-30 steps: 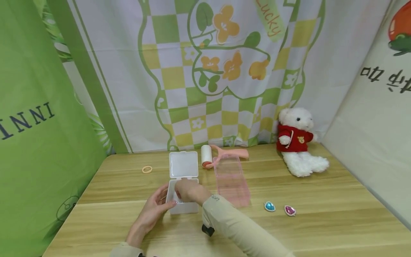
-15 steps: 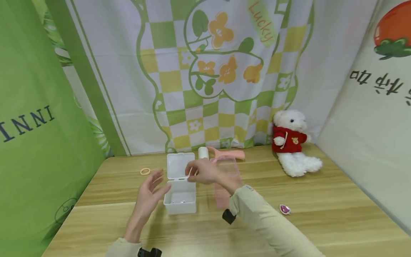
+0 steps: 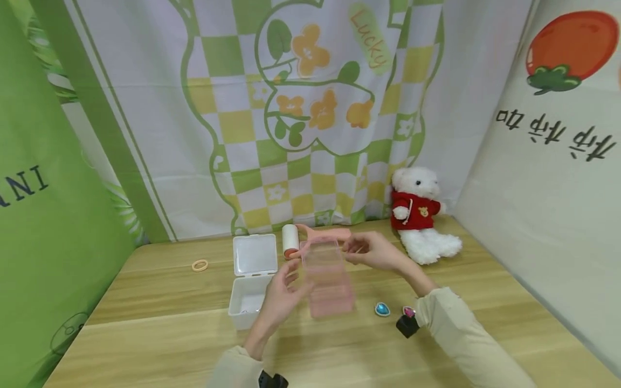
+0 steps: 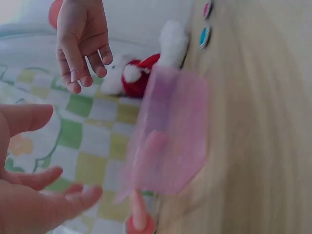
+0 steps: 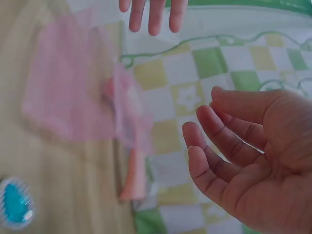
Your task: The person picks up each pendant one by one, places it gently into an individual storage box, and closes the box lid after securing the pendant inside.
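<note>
Moved rightward: my left hand, empty, fingers spread, and right hand, empty, fingers loosely bent; pink box between them.

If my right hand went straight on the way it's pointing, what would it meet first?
Your right hand would probably meet the pink case first, though depth is unclear and it might pass above.

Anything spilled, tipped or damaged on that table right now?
Nothing stands out: the white box and pink box stand open and upright, the blue gem and pink gem lie apart, and no spill or damage is visible.
</note>
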`<action>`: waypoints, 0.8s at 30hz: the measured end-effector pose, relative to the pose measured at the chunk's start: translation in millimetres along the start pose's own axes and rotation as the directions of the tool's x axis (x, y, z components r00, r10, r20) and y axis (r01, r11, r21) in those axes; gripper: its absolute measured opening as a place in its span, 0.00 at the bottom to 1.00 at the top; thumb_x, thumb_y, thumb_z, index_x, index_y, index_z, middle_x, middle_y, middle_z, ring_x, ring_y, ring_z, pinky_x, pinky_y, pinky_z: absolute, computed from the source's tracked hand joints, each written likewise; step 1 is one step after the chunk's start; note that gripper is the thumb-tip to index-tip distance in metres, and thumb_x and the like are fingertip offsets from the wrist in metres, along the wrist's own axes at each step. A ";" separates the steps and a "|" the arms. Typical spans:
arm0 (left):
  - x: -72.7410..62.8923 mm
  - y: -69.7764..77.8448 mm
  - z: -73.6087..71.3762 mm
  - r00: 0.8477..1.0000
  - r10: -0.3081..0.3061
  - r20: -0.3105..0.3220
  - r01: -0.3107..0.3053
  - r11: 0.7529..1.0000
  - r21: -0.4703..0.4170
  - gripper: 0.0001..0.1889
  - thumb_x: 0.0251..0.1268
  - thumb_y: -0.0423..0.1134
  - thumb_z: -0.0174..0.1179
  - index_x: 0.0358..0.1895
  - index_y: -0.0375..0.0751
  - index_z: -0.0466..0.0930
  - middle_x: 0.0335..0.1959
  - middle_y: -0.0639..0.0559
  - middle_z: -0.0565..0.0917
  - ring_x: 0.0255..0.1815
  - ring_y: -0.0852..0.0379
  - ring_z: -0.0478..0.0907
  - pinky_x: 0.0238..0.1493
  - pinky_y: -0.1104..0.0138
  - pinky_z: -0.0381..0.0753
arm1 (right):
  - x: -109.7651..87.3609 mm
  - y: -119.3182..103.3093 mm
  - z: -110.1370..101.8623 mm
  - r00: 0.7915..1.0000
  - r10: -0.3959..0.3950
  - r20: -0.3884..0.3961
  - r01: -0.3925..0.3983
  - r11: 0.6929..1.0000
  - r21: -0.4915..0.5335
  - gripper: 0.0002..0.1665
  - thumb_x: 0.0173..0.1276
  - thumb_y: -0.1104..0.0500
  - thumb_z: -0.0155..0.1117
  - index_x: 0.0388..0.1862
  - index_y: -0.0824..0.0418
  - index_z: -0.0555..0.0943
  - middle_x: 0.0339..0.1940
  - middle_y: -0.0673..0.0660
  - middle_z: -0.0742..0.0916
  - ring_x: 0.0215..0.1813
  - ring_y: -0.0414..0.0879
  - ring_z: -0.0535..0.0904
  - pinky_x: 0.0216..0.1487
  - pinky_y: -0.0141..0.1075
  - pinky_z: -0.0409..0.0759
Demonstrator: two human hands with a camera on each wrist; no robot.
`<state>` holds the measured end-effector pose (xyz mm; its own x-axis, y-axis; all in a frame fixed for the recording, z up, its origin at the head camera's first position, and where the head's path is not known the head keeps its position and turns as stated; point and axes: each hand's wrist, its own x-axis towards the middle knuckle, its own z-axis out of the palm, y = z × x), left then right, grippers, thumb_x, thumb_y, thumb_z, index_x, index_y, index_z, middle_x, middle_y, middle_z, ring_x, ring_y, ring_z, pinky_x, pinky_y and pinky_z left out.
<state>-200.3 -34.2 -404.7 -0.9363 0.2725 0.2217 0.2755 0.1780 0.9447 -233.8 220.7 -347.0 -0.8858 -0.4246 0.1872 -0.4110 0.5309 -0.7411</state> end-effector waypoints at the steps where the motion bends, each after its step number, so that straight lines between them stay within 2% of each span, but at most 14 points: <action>1: 0.7 -2.1 4.9 1.000 -0.008 -0.003 0.008 0.999 0.032 0.37 0.58 0.39 0.67 0.69 0.31 0.60 0.69 0.32 0.62 0.67 0.30 0.60 0.62 0.41 0.65 | -5.6 7.3 -1.5 1.000 0.019 0.008 -0.019 1.000 0.020 0.08 0.65 0.64 0.64 0.41 0.68 0.80 0.34 0.57 0.86 0.36 0.46 0.82 0.36 0.38 0.82; 3: 2.2 -6.7 14.0 0.999 -0.026 -0.019 0.028 0.995 0.095 0.41 0.54 0.38 0.69 0.70 0.34 0.58 0.70 0.32 0.60 0.68 0.30 0.58 0.62 0.39 0.64 | -16.6 21.8 -3.1 0.998 0.059 0.017 -0.060 0.997 0.045 0.09 0.65 0.64 0.64 0.41 0.69 0.80 0.34 0.58 0.85 0.36 0.46 0.81 0.35 0.37 0.81; 6: 4.2 -13.8 24.4 0.998 -0.042 -0.040 0.047 0.990 0.130 0.46 0.50 0.35 0.71 0.72 0.36 0.55 0.71 0.32 0.56 0.69 0.31 0.55 0.62 0.36 0.59 | -31.9 43.2 -3.2 0.995 0.101 0.028 -0.103 0.992 0.076 0.11 0.64 0.64 0.65 0.42 0.70 0.80 0.35 0.58 0.85 0.37 0.46 0.81 0.36 0.36 0.81; 12: 6.5 -24.8 33.1 0.994 -0.090 -0.066 0.095 0.992 0.078 0.50 0.46 0.34 0.73 0.73 0.32 0.52 0.71 0.29 0.56 0.69 0.29 0.55 0.63 0.36 0.58 | -55.0 71.5 1.6 0.991 0.130 0.034 -0.133 0.987 0.088 0.10 0.63 0.66 0.65 0.42 0.72 0.80 0.36 0.60 0.85 0.41 0.49 0.80 0.39 0.33 0.80; 16: 6.4 -33.7 32.6 0.990 -0.141 -0.032 0.140 0.990 -0.028 0.50 0.49 0.34 0.72 0.72 0.24 0.48 0.68 0.24 0.58 0.67 0.28 0.58 0.64 0.39 0.61 | -64.3 81.3 4.8 0.973 0.216 0.085 -0.225 0.967 0.121 0.13 0.64 0.66 0.64 0.44 0.75 0.78 0.36 0.60 0.84 0.38 0.46 0.78 0.35 0.36 0.80; 18: 6.9 -37.7 31.8 0.988 -0.158 0.003 0.157 0.983 -0.099 0.48 0.50 0.32 0.70 0.71 0.23 0.49 0.66 0.23 0.61 0.64 0.28 0.62 0.62 0.42 0.65 | -67.3 84.5 5.4 0.961 0.255 0.106 -0.268 0.954 0.136 0.15 0.64 0.65 0.64 0.44 0.76 0.78 0.36 0.59 0.84 0.36 0.44 0.77 0.32 0.36 0.79; 22: 9.1 -43.0 31.1 0.988 -0.140 0.060 0.150 0.967 -0.204 0.43 0.50 0.29 0.68 0.69 0.25 0.54 0.62 0.27 0.67 0.61 0.32 0.68 0.59 0.50 0.73 | -70.6 89.1 5.5 0.949 0.287 0.134 -0.306 0.939 0.156 0.17 0.62 0.65 0.66 0.45 0.77 0.78 0.37 0.59 0.84 0.35 0.43 0.76 0.32 0.35 0.78; 24: 9.8 -44.1 31.3 0.989 -0.132 0.073 0.145 0.963 -0.225 0.43 0.48 0.29 0.69 0.68 0.26 0.56 0.62 0.28 0.68 0.61 0.32 0.68 0.58 0.50 0.73 | -71.2 90.9 6.1 0.948 0.289 0.135 -0.306 0.943 0.134 0.17 0.61 0.64 0.67 0.44 0.75 0.80 0.36 0.58 0.85 0.37 0.43 0.76 0.34 0.34 0.77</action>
<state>-214.8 -9.8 -451.8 -0.9461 0.3146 0.0769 0.0804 -0.0020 0.9968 -206.8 294.7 -431.6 -0.9294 -0.3480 -0.1232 -0.0877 0.5322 -0.8421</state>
